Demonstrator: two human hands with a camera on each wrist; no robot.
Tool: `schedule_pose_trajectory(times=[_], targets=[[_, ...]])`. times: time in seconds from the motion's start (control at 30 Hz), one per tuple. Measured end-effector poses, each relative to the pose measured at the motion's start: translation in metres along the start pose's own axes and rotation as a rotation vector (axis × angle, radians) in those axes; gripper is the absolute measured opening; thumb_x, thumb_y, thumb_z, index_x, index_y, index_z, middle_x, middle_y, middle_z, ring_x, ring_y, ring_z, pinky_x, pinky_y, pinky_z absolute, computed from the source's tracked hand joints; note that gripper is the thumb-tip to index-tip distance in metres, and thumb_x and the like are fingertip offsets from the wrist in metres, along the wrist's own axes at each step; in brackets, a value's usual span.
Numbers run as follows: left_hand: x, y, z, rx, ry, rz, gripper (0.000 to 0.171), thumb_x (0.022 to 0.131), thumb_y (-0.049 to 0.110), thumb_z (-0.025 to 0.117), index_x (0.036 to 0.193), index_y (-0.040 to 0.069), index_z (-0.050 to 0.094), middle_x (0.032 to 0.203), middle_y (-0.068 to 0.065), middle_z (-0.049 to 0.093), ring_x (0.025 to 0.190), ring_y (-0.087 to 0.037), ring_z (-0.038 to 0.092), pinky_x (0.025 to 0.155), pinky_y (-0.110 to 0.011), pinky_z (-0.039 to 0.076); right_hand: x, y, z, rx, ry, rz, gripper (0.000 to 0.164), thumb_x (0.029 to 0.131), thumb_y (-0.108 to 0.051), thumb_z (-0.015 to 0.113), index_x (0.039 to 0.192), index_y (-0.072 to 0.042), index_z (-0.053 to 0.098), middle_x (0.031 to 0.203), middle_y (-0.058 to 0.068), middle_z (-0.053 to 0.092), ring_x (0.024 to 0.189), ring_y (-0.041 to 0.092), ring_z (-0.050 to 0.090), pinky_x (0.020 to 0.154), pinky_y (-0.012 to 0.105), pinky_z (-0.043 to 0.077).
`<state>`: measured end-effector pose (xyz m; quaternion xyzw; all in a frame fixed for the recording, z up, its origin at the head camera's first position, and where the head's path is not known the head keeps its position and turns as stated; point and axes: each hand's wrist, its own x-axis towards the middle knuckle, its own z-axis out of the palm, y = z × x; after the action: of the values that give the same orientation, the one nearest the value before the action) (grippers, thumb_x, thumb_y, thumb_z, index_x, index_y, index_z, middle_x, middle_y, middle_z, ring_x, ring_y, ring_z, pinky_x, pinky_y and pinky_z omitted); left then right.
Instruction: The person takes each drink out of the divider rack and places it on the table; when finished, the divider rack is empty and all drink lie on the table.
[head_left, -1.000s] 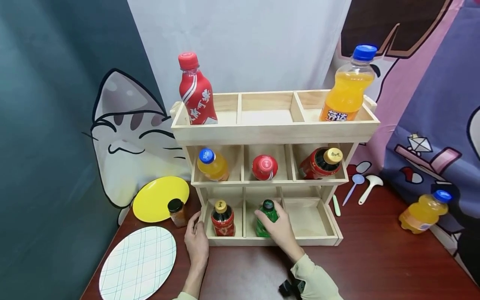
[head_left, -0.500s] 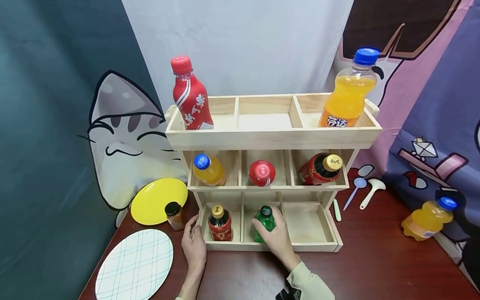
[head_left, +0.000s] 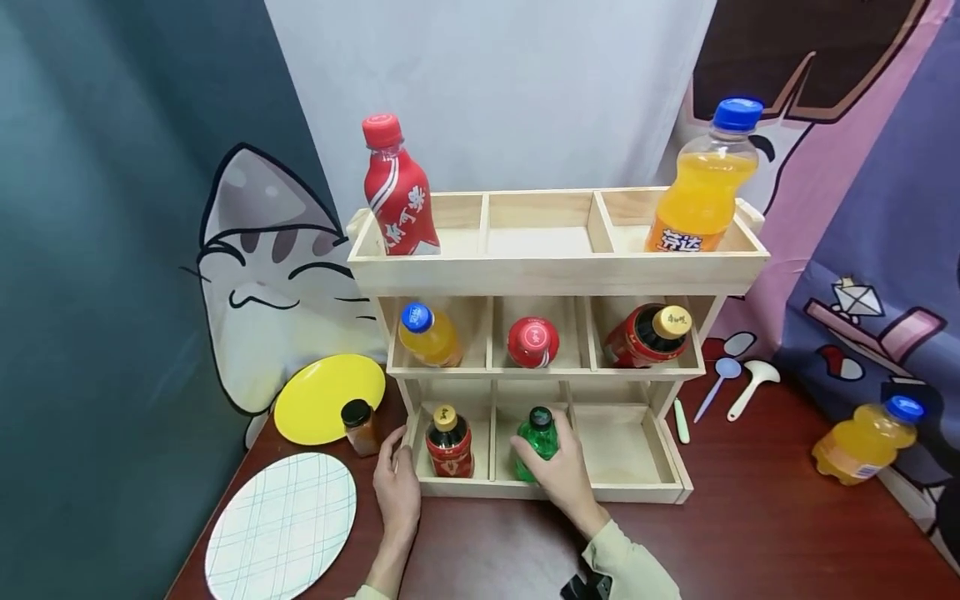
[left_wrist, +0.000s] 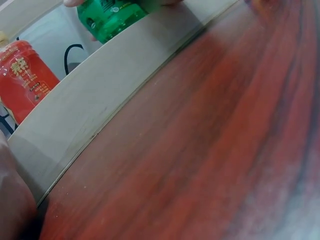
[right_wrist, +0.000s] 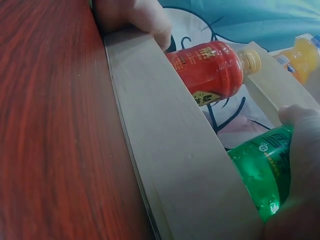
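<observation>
My right hand [head_left: 566,475] holds a green plastic bottle [head_left: 537,437] with a dark green cap, thumb on one side and fingers on the other. The bottle stands in the bottom middle compartment of a three-tier wooden shelf [head_left: 558,275]. At the shelf's lower left corner, my left hand [head_left: 397,487] rests against the side panel. Beside it, a red-labelled bottle with a gold cap [head_left: 450,446] stands in the bottom left compartment. In the right wrist view, the green bottle [right_wrist: 265,167] leans close to the shelf's front board [right_wrist: 170,135].
Drink bottles occupy the middle tier; a red bottle [head_left: 402,200] and an orange soda bottle [head_left: 701,192] top the shelf. Left lie a yellow plate [head_left: 330,400], a spice jar [head_left: 362,429] and a checked oval mat [head_left: 281,525]. Right are small utensils [head_left: 753,387] and another orange bottle [head_left: 866,442].
The head view has shifted slightly. My right hand stays around the green bottle and my left hand stays at the shelf's side, with no other visible movement.
</observation>
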<state>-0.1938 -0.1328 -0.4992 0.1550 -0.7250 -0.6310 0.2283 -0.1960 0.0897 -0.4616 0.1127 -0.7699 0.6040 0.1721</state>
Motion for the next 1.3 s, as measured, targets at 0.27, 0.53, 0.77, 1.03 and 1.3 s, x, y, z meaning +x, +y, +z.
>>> schedule_pose_trajectory(times=[0.27, 0.53, 0.77, 1.03, 1.3], targets=[[0.009, -0.020, 0.005, 0.038, 0.004, 0.021, 0.027, 0.093, 0.019, 0.043, 0.115, 0.024, 0.058, 0.105, -0.004, 0.063, 0.075, -0.011, 0.053, 0.062, -0.020, 0.039, 0.002, 0.000, -0.001, -0.032, 0.002, -0.051, 0.035, 0.082, -0.019, 0.065, 0.109, -0.002, 0.052, 0.097, 0.004, 0.054, 0.083, 0.020, 0.057, 0.070, 0.033, 0.050], [0.001, 0.003, -0.005, 0.007, -0.034, 0.009, 0.029, 0.092, 0.011, 0.043, 0.118, 0.012, 0.057, 0.117, -0.009, 0.059, 0.101, -0.024, 0.057, 0.069, -0.013, 0.041, -0.002, 0.001, 0.005, -0.036, 0.025, -0.101, 0.032, 0.082, -0.018, 0.065, 0.108, -0.003, 0.053, 0.096, 0.004, 0.054, 0.081, 0.013, 0.055, 0.068, 0.031, 0.049], [-0.001, 0.006, -0.003, 0.028, -0.043, -0.002, 0.030, 0.093, 0.013, 0.043, 0.120, 0.014, 0.055, 0.120, -0.007, 0.057, 0.104, -0.020, 0.054, 0.076, -0.016, 0.038, 0.001, -0.001, -0.004, -0.009, -0.041, -0.124, 0.029, 0.085, -0.014, 0.061, 0.109, -0.003, 0.050, 0.097, 0.006, 0.051, 0.081, 0.007, 0.053, 0.066, 0.025, 0.048], [0.004, -0.010, -0.003, 0.016, -0.046, -0.032, 0.029, 0.093, 0.016, 0.044, 0.118, 0.019, 0.056, 0.119, -0.004, 0.057, 0.106, -0.018, 0.053, 0.080, -0.021, 0.039, 0.006, -0.021, -0.014, 0.105, 0.011, -0.055, 0.030, 0.085, -0.014, 0.061, 0.112, -0.008, 0.050, 0.094, 0.008, 0.057, 0.080, 0.009, 0.055, 0.066, 0.027, 0.049], [0.011, -0.029, 0.002, 0.015, -0.034, -0.007, 0.027, 0.093, 0.023, 0.043, 0.116, 0.028, 0.056, 0.114, 0.002, 0.058, 0.094, -0.014, 0.055, 0.070, -0.020, 0.041, 0.011, -0.042, -0.028, 0.115, 0.088, -0.088, 0.028, 0.083, -0.010, 0.061, 0.110, -0.007, 0.053, 0.099, 0.010, 0.059, 0.084, 0.007, 0.056, 0.072, 0.023, 0.048]])
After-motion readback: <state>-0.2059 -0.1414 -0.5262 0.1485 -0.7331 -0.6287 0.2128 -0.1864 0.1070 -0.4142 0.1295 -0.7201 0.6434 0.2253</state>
